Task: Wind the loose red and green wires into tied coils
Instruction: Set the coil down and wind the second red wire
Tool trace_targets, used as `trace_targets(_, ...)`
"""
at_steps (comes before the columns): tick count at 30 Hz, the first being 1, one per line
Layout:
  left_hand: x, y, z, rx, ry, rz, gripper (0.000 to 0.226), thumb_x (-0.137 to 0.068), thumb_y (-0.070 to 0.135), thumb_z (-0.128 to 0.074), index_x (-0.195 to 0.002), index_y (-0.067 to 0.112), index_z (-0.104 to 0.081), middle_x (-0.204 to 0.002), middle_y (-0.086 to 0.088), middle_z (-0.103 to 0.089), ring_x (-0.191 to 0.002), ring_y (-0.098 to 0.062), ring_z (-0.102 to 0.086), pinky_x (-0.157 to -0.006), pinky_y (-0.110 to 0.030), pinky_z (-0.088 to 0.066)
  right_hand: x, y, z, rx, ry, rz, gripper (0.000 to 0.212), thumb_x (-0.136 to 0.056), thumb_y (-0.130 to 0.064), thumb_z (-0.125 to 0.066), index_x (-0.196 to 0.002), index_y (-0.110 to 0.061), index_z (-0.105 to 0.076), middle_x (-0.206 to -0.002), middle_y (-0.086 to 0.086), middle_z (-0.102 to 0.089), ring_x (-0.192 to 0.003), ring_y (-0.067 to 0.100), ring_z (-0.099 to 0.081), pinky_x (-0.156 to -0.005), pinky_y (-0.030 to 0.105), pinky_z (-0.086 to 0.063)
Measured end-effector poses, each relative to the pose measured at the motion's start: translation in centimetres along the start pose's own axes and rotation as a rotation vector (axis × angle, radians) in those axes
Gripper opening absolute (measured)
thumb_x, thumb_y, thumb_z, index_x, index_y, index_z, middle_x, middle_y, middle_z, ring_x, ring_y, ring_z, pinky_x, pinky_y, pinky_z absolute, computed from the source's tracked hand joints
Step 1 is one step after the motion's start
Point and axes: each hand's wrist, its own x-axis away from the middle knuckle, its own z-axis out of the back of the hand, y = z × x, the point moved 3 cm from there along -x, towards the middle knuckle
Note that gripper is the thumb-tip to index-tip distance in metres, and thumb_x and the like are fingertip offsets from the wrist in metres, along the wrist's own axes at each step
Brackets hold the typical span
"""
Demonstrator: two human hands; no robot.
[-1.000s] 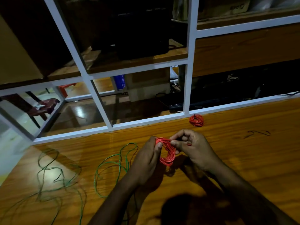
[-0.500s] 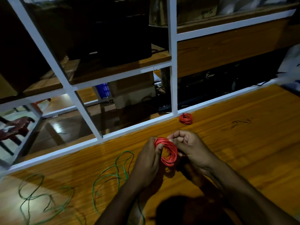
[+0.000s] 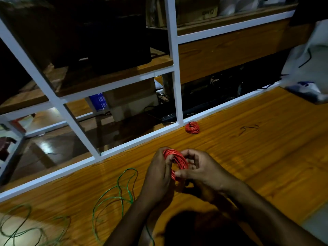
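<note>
One red coil (image 3: 192,127) is lying tied; both hands, left (image 3: 158,174) and right (image 3: 204,170), are gripping a second (image 3: 175,162); green wire (image 3: 113,197) is lying loose.

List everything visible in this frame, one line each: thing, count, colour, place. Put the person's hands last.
red wire coil in hand: 1, red, held above the table between both hands
finished red coil: 1, red, on the table by the white frame's upright
loose green wire: untidy loops, strand count unclear, green, on the table left of the hands
short dark wire piece: 1, dark, on the table far right of the finished coil
table: 1, orange-brown wood
white frame: 1, white, along the table's far edge
blue container: 1, blue, behind the frame, unclear
left hand: 1, gripping the coil's left side
right hand: 1, pinching the coil's right side
</note>
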Motion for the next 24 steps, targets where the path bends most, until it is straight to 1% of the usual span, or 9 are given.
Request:
trace_targets(2,-0.1,0.2,-0.3,-0.022,0.0,-0.004,0.032,-0.104,0.049,-0.03,-0.115,0.025,-0.049,-0.101,0.008,-0.058,-0.092,-0.004,-0.058,-0.075,-0.024,-0.048,-0.3,0.4,-0.1,0.083,0.125,0.045,0.022,-0.084,-0.019,-0.079,-0.102,-0.023,-0.068,-0.095,0.002,-0.074,-0.089,0.022,-0.072,-0.079,0.043,-0.061)
trace_targets(5,0.0,0.3,-0.8,-0.009,-0.016,0.019,0.036,-0.103,0.052,-0.03,-0.114,0.024,-0.05,-0.1,0.009,-0.059,-0.09,-0.004,-0.058,-0.072,-0.023,-0.047,-0.6,0.7,0.1,0.138,0.217,0.047,0.013,-0.089,-0.013,-0.072,-0.098,-0.023,-0.069,-0.087,-0.003,-0.073,-0.079,0.013,-0.071,-0.07,0.036,-0.06)
trace_targets(8,0.0,0.7,-0.9,0.041,-0.047,0.066,0.028,-0.106,0.041,-0.035,-0.115,0.022,-0.053,-0.1,0.008,-0.06,-0.087,-0.003,-0.059,-0.067,-0.014,-0.045,-0.7,0.8,0.7,0.281,0.251,0.037,0.021,-0.09,-0.014,-0.071,-0.107,-0.025,-0.068,-0.094,-0.007,-0.072,-0.082,0.007,-0.071,-0.074,0.033,-0.062)
trace_targets(12,0.3,1.4,-1.1,0.358,-0.067,0.233,0.026,-0.107,0.021,-0.037,-0.118,0.005,-0.054,-0.096,0.0,-0.064,-0.08,0.0,-0.068,-0.061,-0.015,-0.051,-0.9,0.6,0.8,0.424,0.275,0.124,0.042,-0.088,-0.016,-0.074,-0.121,-0.033,-0.054,-0.113,-0.012,-0.064,-0.094,0.0,-0.065,-0.075,0.021,-0.061)
trace_targets(14,0.2,1.2,-1.4,0.421,-0.029,0.286,0.028,-0.107,0.023,-0.037,-0.116,0.003,-0.055,-0.096,-0.003,-0.065,-0.08,-0.003,-0.069,-0.062,-0.017,-0.053,-0.7,0.2,0.8,0.637,0.362,0.254,0.046,-0.083,-0.022,-0.078,-0.112,-0.035,-0.045,-0.117,-0.013,-0.054,-0.095,-0.001,-0.058,-0.071,0.016,-0.056)
trace_targets(16,0.2,0.9,-1.6,0.438,0.039,0.309,0.031,-0.105,0.029,-0.038,-0.11,0.005,-0.057,-0.093,-0.003,-0.066,-0.079,-0.007,-0.069,-0.063,-0.021,-0.053,-0.2,-0.3,0.4,0.883,0.415,0.433,0.042,-0.078,-0.025,-0.08,-0.098,-0.028,-0.043,-0.108,-0.008,-0.048,-0.095,0.003,-0.045,-0.07,0.015,-0.044)
trace_targets(18,0.1,0.8,-1.9,0.423,0.074,0.308,0.032,-0.103,0.033,-0.039,-0.107,0.008,-0.058,-0.092,-0.003,-0.066,-0.08,-0.007,-0.068,-0.065,-0.022,-0.053,0.1,-0.5,0.2,1.011,0.391,0.519,0.033,-0.078,-0.023,-0.081,-0.091,-0.023,-0.051,-0.095,-0.005,-0.045,-0.089,0.008,-0.042,-0.066,0.018,-0.037)
trace_targets(20,0.2,1.1,-2.1,0.436,0.079,0.305,0.027,-0.106,0.026,-0.038,-0.109,0.008,-0.058,-0.094,-0.003,-0.066,-0.079,-0.002,-0.067,-0.063,-0.018,-0.052,0.3,-0.6,0.5,1.062,0.375,0.545,0.019,-0.081,-0.026,-0.078,-0.09,-0.02,-0.062,-0.088,-0.006,-0.046,-0.085,0.009,-0.042,-0.065,0.02,-0.034)
trace_targets(24,0.2,1.8,-2.5,0.426,0.102,0.277,0.025,-0.107,0.021,-0.038,-0.105,0.006,-0.057,-0.09,-0.004,-0.063,-0.075,0.003,-0.063,-0.062,-0.013,-0.049,0.4,-0.4,0.7,1.108,0.337,0.513,0.013,-0.084,-0.029,-0.074,-0.092,-0.019,-0.068,-0.086,-0.005,-0.047,-0.083,0.011,-0.045,-0.063,0.021,-0.036)
